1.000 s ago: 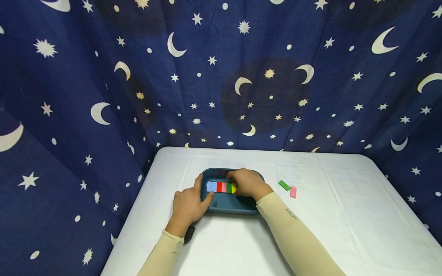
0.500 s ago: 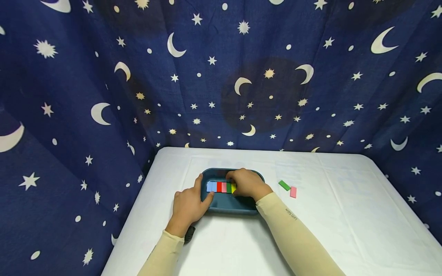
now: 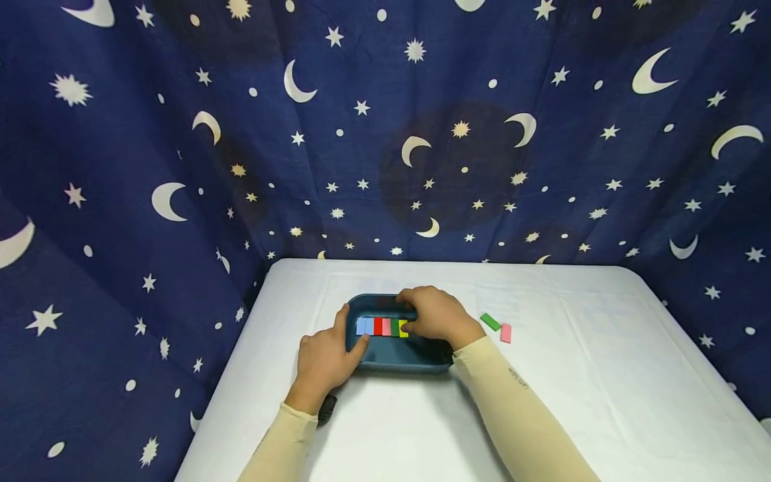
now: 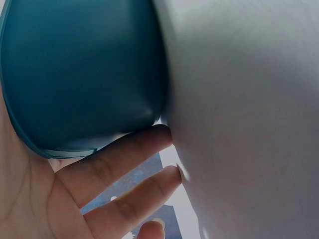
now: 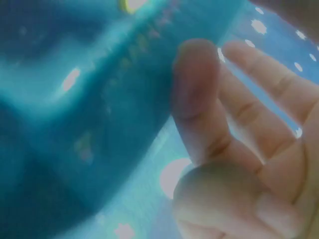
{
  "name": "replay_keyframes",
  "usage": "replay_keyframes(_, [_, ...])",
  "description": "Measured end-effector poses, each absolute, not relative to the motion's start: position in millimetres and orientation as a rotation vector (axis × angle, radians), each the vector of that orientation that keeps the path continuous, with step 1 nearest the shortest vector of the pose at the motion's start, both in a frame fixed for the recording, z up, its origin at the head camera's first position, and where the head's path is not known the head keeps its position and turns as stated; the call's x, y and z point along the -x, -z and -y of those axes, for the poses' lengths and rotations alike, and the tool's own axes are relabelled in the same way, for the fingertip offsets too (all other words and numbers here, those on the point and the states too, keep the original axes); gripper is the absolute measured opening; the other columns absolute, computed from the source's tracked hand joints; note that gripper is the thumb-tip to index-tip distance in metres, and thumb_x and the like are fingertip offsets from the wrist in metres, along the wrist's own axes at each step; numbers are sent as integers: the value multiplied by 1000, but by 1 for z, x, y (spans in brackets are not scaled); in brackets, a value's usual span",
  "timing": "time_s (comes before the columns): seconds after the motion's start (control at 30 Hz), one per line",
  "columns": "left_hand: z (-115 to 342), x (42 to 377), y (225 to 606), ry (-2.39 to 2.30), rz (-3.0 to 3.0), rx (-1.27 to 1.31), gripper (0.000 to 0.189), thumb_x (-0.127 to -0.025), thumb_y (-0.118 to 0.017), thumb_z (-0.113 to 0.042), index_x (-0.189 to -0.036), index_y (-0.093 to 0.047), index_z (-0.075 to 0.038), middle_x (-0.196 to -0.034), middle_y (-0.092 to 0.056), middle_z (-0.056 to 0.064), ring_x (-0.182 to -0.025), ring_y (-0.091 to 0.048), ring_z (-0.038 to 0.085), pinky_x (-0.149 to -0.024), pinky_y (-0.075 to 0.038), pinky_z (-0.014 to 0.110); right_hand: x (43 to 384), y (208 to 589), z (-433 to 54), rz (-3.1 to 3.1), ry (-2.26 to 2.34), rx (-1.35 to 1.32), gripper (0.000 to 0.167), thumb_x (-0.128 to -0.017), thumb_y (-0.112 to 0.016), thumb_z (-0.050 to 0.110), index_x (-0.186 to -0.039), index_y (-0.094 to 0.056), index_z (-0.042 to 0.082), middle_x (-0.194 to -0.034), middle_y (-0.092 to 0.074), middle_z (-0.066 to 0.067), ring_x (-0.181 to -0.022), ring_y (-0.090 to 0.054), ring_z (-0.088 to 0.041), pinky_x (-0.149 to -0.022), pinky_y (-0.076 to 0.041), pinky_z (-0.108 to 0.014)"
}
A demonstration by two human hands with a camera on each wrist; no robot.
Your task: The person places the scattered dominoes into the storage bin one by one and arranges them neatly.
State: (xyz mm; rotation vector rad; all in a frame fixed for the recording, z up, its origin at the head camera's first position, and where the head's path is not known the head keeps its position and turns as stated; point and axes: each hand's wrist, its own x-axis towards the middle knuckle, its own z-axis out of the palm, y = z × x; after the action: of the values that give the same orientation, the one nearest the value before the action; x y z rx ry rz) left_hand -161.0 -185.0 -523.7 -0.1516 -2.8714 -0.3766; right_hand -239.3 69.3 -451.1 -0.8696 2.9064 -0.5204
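A dark teal tray (image 3: 397, 367) holds a side-by-side row of flat coloured blocks: light blue (image 3: 365, 326), red (image 3: 377, 327), pink (image 3: 386, 327), green (image 3: 394, 327) and yellow (image 3: 403, 329). My left hand (image 3: 325, 361) holds the tray's left end, thumb over the rim; in the left wrist view, its fingers (image 4: 114, 162) lie against the outer wall. Above the tray's right part is my right hand (image 3: 438, 314), thumb by the yellow block, index finger near the back rim. In the right wrist view, its fingers are spread with no block between them; that view is blurred.
Right of the tray, a green block (image 3: 490, 322) and a pink block (image 3: 506, 333) lie on the white-covered table (image 3: 572, 375). A small black object (image 3: 326, 410) shows beside the left wrist. A dark blue curtain (image 3: 361, 161) with moons and stars hangs behind.
My right hand has risen slightly and shifted right, its thumb and index finger parting, so more of the yellow block shows. The left hand stays on the tray. The head view has shifted a little.
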Motion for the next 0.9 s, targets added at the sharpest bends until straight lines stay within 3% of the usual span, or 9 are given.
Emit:
replay_keyframes(0.2, [184,159,524,397,2852,150,86,-99,-50,-70,-162,-39,-11,-73,-70,4,-65,-68,25,-64,-44,49,224,435,-100,-3008,662,879,52,-85,-89,34,-132,-72,21,-112,-74,1,-98,-67,-19,-87,-55,-46])
replay_keyframes(0.4, [183,157,524,411,2843,155,86,-99,-51,-70,-162,-40,-11,-72,-68,2,-65,-67,24,-64,-43,47,200,432,-140,-3100,865,810,50,-87,-88,33,-133,-71,20,-112,-74,3,-74,-60,-10,-67,-51,-36])
replay_keyframes(0.9, [182,154,525,402,2815,166,84,-100,-54,-68,-161,-41,-11,-77,-72,7,-66,-69,27,-62,-44,50,187,486,-213,-3223,936,529,52,-82,-91,23,-129,-71,15,-109,-77,-2,-68,-57,-10,-66,-48,-36])
